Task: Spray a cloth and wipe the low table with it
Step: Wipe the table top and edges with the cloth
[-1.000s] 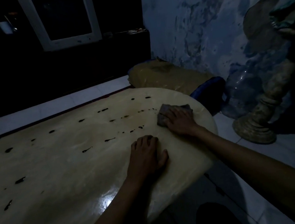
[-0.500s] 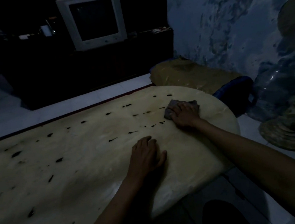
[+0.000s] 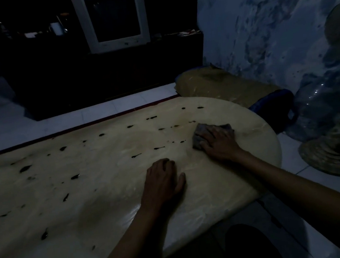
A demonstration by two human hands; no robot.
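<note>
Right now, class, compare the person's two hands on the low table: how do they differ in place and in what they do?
The right hand presses on the grey cloth; the left hand lies on bare table with nothing under it. The right hand reaches farther out, near the table's rounded end and the dark spots; the left hand sits nearer the person. Both lie palm down on the tabletop.
</note>
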